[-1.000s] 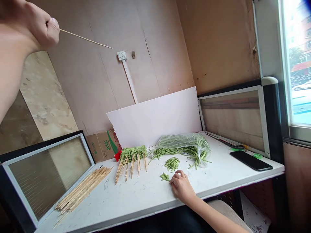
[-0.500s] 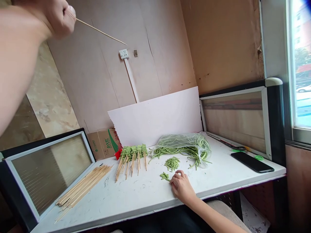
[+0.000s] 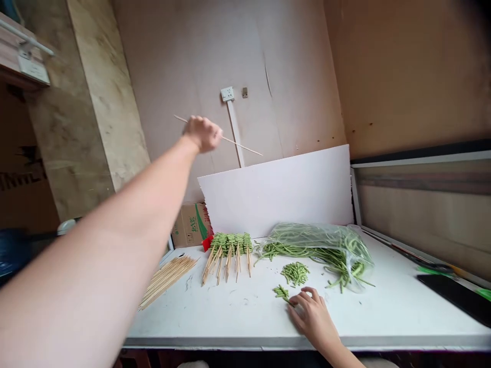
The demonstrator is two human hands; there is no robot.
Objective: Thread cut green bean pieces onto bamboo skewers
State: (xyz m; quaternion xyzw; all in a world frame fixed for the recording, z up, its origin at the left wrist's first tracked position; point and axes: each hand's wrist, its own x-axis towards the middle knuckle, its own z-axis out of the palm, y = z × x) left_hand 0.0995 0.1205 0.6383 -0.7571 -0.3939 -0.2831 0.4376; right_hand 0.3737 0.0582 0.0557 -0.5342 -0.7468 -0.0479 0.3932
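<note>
My left hand [image 3: 202, 134] is raised high over the table, arm stretched forward, closed on a thin bamboo skewer [image 3: 241, 146] that sticks out both sides of the fist. My right hand [image 3: 310, 314] rests on the white table [image 3: 238, 317] near its front edge, fingers curled at a few cut green bean pieces [image 3: 282, 292]; whether it holds one is unclear. A small pile of cut bean pieces [image 3: 294, 272] lies just beyond. Finished bean skewers [image 3: 228, 249] lie in a row further back.
A clear bag of long green beans [image 3: 322, 247] lies at the back right. Bare skewers [image 3: 165, 278] are heaped at the table's left edge. A white board [image 3: 280, 189] leans on the wall, a cardboard box [image 3: 190, 225] beside it. A dark phone [image 3: 452, 296] lies far right.
My left arm has swung from the top left corner forward toward the wall, carrying the skewer. The view has shifted left and down. My right hand stays at the bean pieces.
</note>
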